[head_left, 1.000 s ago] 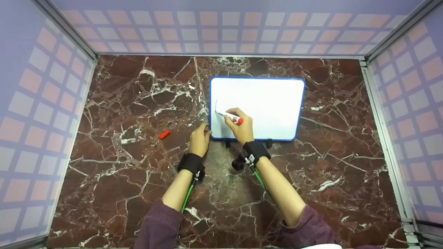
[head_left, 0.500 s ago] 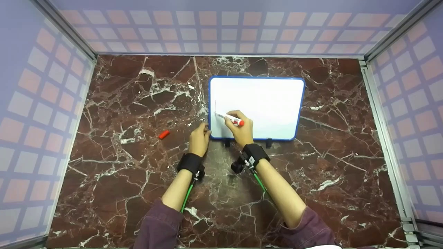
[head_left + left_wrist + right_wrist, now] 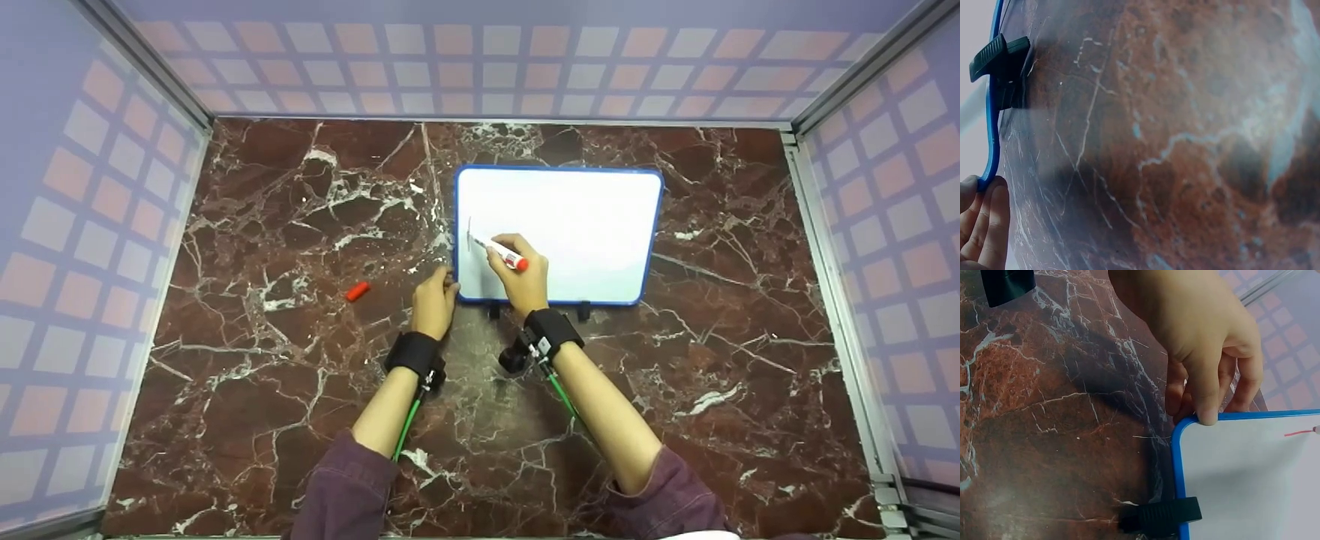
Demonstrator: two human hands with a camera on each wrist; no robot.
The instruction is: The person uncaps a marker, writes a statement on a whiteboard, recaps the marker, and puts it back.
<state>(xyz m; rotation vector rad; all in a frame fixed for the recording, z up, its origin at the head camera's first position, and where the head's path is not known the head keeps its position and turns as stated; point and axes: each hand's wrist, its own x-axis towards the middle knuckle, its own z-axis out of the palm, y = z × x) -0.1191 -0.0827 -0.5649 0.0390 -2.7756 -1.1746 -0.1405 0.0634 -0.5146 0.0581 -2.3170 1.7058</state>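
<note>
A small whiteboard (image 3: pixel 585 232) with a blue frame lies in the middle of the head view. My left hand (image 3: pixel 433 304) pinches its near left corner, thumb over the frame and fingers beneath, as the right wrist view shows. With my right hand (image 3: pixel 525 281) I grip a white marker (image 3: pixel 504 253) with a red end, its tip pointing left, close over the board's left part. A short upright stroke (image 3: pixel 469 225) runs beside the tip, and it looks red in the right wrist view. The red marker cap (image 3: pixel 358 291) lies on the table, left of my left hand.
Two black clips (image 3: pixel 584 310) sit on the board's near edge. The brown marbled table (image 3: pixel 300 420) is bordered by metal rails and checkered walls (image 3: pixel 499 71). Each wrist wears a black strap (image 3: pixel 553 330) with a camera and a green cable.
The marker tip dipped slightly toward me, then moved back up and a little right. The stroke now reaches below the tip. My left hand stays on the corner.
</note>
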